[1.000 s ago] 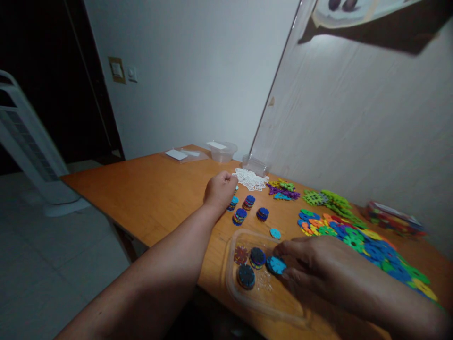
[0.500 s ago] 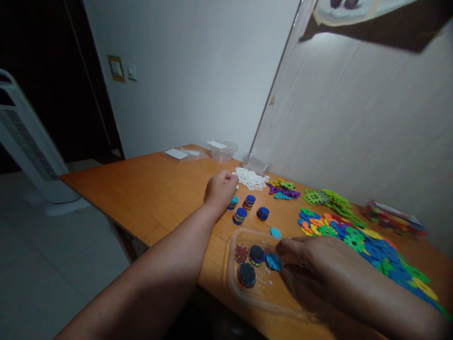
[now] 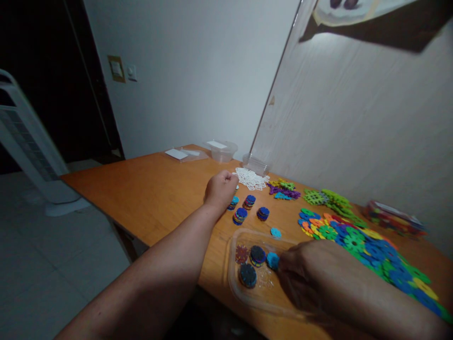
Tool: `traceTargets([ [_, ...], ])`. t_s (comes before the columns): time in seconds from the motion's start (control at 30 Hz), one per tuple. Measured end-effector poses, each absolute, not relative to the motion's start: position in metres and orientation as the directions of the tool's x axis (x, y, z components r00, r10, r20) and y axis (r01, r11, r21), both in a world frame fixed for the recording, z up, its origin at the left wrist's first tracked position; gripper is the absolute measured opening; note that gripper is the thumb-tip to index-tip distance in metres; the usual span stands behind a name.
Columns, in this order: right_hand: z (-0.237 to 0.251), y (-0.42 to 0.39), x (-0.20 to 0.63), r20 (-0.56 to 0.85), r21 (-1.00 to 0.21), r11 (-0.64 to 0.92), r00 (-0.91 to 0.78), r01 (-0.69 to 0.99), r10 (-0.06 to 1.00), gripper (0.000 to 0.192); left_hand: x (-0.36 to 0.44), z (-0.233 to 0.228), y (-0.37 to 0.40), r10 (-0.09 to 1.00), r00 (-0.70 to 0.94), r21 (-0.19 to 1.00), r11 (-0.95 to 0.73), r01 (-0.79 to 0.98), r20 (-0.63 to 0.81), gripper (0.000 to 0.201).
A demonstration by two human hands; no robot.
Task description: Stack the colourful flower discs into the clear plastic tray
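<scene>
My left hand (image 3: 220,189) rests as a closed fist on the wooden table (image 3: 152,189), just left of several small stacks of blue discs (image 3: 247,208); whether it holds something I cannot tell. My right hand (image 3: 311,274) is inside a clear plastic tray (image 3: 235,278) at the near edge, fingers curled on a light-blue toothed disc (image 3: 272,260). Beside that disc in the tray lie a dark-blue stack (image 3: 257,255), a dark disc (image 3: 247,275), a brownish disc (image 3: 241,253) and a clear one. One loose light-blue disc (image 3: 275,232) lies beyond the tray.
White lace-like pieces (image 3: 250,179), purple and green pieces (image 3: 283,189), a green pile (image 3: 332,200) and a long multicoloured spread (image 3: 368,245) run along the wall. Clear containers (image 3: 222,150) and a lid (image 3: 184,154) stand at the far end. A white tower fan (image 3: 28,146) stands left.
My right hand has drawn back toward me and curled more tightly over the light-blue disc in the tray. My left fist has not moved.
</scene>
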State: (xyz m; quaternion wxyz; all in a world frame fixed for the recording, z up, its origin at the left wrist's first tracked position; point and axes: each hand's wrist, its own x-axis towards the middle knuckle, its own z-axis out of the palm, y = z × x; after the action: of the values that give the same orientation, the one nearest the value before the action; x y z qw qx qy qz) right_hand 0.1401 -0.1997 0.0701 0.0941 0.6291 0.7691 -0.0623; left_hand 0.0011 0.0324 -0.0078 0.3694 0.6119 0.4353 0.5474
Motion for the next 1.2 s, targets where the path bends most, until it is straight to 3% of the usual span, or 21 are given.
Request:
traceTargets([
  [0.17,0.075,-0.202,0.158,-0.072,-0.139,0.201,-0.212,0.970,0.975,0.021,0.000,-0.010,0.034,0.904,0.011,0.890,-0.422,0.174,0.426,0.030],
  [0.3,0.069,-0.185,0.188,0.172,-0.289,0.111,-0.062,0.951,0.983,0.016,0.000,-0.010,0.036,0.893,0.010,0.875,-0.443,0.194,0.450,0.030],
  [0.37,0.058,-0.172,0.203,0.236,-0.440,0.096,0.012,0.893,0.972,0.018,0.000,-0.011,0.036,0.895,0.013,0.877,-0.440,0.192,0.446,0.028],
  [0.47,0.034,-0.156,0.219,0.181,-0.605,0.005,0.131,0.796,0.975,0.024,0.000,-0.012,0.037,0.895,0.016,0.877,-0.440,0.191,0.445,0.027],
  [0.57,0.010,-0.147,0.227,0.065,-0.693,-0.038,0.115,0.720,0.991,0.033,0.001,-0.013,0.038,0.893,0.015,0.875,-0.444,0.192,0.450,0.028],
  [0.67,-0.008,-0.142,0.232,0.048,-0.707,0.004,0.043,0.707,0.998,0.039,0.000,-0.014,0.038,0.892,0.013,0.874,-0.445,0.193,0.451,0.028],
  [0.87,-0.015,-0.138,0.232,0.036,-0.687,0.006,0.026,0.727,0.999,0.031,0.000,-0.013,0.038,0.887,0.021,0.868,-0.455,0.200,0.461,0.028],
  [1.0,0.005,-0.145,0.228,0.057,-0.676,-0.010,0.066,0.737,0.996,0.030,0.000,-0.012,0.035,0.885,-0.002,0.868,-0.456,0.197,0.465,0.028],
  [1.1,0.031,-0.157,0.223,0.140,-0.601,0.002,0.103,0.799,0.985,0.033,0.000,-0.011,0.034,0.892,-0.005,0.874,-0.443,0.200,0.453,0.029],
  [1.2,0.057,-0.175,0.212,0.173,-0.515,0.107,-0.019,0.851,0.985,0.034,0.000,-0.010,0.034,0.891,0.002,0.875,-0.445,0.191,0.453,0.030],
])
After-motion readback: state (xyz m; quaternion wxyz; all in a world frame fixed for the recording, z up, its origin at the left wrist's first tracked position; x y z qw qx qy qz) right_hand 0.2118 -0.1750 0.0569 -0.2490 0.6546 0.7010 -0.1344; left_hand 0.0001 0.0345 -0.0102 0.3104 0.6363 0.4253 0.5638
